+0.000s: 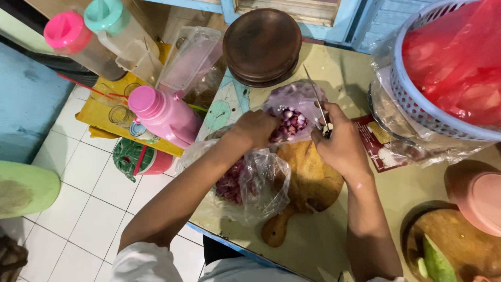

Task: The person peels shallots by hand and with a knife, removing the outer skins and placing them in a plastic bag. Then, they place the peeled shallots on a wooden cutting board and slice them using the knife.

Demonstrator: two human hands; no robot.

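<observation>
Left hand (255,128) curled with fingers dipped into the mouth of a clear plastic bag of shallots (292,112), touching the small purple bulbs inside; whether a bulb is pinched between the fingers, impossible to tell. Right hand (339,143) closed around the handle of a knife (317,102), thin blade angled up and away over the bag's far edge. Bag resting at the far end of a round wooden cutting board (308,183), handle of the board pointing toward the near edge of the tabletop (334,68). Just left of the board, under the left forearm, a second crumpled clear bag (255,190) with purple-red pieces inside. Beyond the hands, a stack of dark brown round plates (262,46) at the far edge. To the right, a pale blue plastic basket (412,99) holding red plastic bags, more clear plastic bunched beneath it, and a red printed card (376,143) lying flat beside the right wrist. At the near right corner, a terracotta-coloured bowl (477,193) and another wooden board (459,245) carrying a green vegetable piece (436,261). To the left, off the tabletop, a pink flask (164,116), bottles with a pink cap (65,30) and a teal cap (106,14), and an empty clear container (190,57), above a white tiled floor (88,203).
</observation>
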